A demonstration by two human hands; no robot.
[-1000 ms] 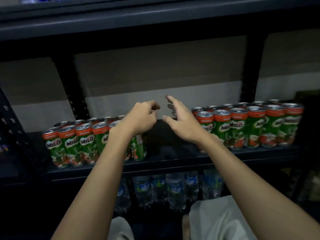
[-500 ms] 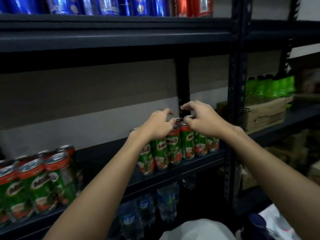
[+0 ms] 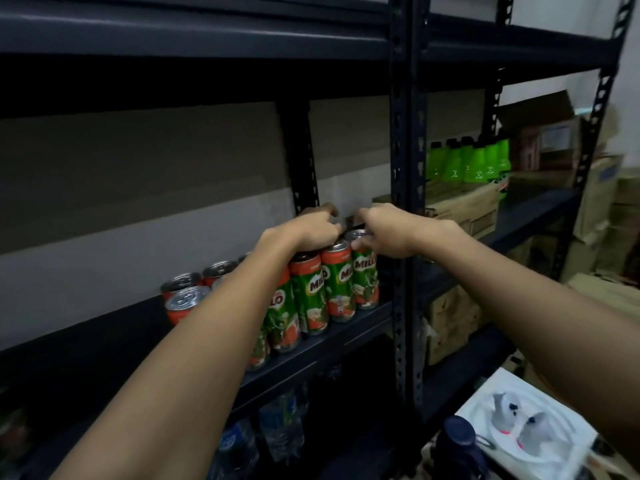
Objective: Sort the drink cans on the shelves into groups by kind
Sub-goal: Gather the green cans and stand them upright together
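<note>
Green and red Milo cans [image 3: 341, 285] stand in two rows at the right end of the dark middle shelf [image 3: 104, 327], against the upright post [image 3: 401, 202]. My left hand [image 3: 304, 230] lies over the tops of the cans with its fingers curled down behind the back row. My right hand [image 3: 384, 230] does the same at the right end, with its fingers curled round the tops of the last cans. Which cans each hand holds is hidden by the hands. Further cans [image 3: 188, 299] show left of my left forearm.
Water bottles [image 3: 239, 445] stand on the shelf below. The neighbouring rack on the right holds green bottles [image 3: 467, 164] on cardboard boxes [image 3: 460, 209]. More boxes are stacked at far right. A dark bottle [image 3: 457, 441] and a white bag [image 3: 526, 424] lie at bottom right.
The view has swung right and closer to the right group of cans. Both hands went from open in mid-air to gripping the can tops, and they stay there now.
</note>
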